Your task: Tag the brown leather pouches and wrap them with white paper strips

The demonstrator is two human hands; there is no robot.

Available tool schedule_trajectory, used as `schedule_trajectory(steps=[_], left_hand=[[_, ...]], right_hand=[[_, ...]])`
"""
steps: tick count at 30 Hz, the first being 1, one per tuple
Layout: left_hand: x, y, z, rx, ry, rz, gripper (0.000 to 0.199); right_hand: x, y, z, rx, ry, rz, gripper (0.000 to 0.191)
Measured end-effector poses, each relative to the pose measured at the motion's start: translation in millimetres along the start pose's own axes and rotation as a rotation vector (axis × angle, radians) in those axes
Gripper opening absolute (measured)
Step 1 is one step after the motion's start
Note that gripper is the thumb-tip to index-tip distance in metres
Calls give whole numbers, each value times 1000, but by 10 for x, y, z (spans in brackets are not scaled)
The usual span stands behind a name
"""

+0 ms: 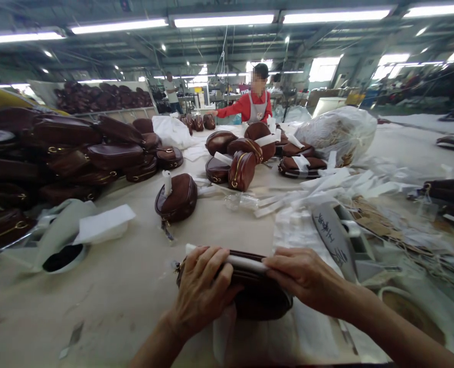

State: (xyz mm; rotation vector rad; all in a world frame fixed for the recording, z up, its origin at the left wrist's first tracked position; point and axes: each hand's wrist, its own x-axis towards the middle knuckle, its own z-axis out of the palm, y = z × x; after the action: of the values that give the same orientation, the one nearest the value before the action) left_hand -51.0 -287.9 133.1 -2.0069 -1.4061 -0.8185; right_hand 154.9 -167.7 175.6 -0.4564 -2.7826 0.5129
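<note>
Left hand (206,286) and right hand (307,278) are holding white strip (245,263) against brown bag (263,302) toward near edge of tabletop (127,306).

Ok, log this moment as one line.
left hand: gripping dark brown bag | right hand: fingers at white strip on bag | ahead: more bags | left side: bag pile | beyond: person, red sleeves

I see room to slide the left hand (206,286) outward over the bare tabletop (127,301), but a lone brown bag (181,199) stands just ahead, heaped bags (114,156) wall off the far left, and a grey plastic piece with handwriting (332,232) crowds the right hand (307,276).
</note>
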Motion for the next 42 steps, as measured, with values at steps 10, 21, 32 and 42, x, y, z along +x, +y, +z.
schedule_trajectory(steps=[10,21,32,42], left_hand=[[48,-37,-7,12,-101,8,25],[170,-219,171,-26,-345,58,33],[652,-612,237,-280,-809,-530,35],[653,-740,266,-360,-849,-716,39]], right_hand=[[-76,-146,321,-275,312,-25,29],[-56,-111,650,-305,457,12,34],[-252,306,536,-107,584,372,32],[110,1483,543,-251,202,790,44]])
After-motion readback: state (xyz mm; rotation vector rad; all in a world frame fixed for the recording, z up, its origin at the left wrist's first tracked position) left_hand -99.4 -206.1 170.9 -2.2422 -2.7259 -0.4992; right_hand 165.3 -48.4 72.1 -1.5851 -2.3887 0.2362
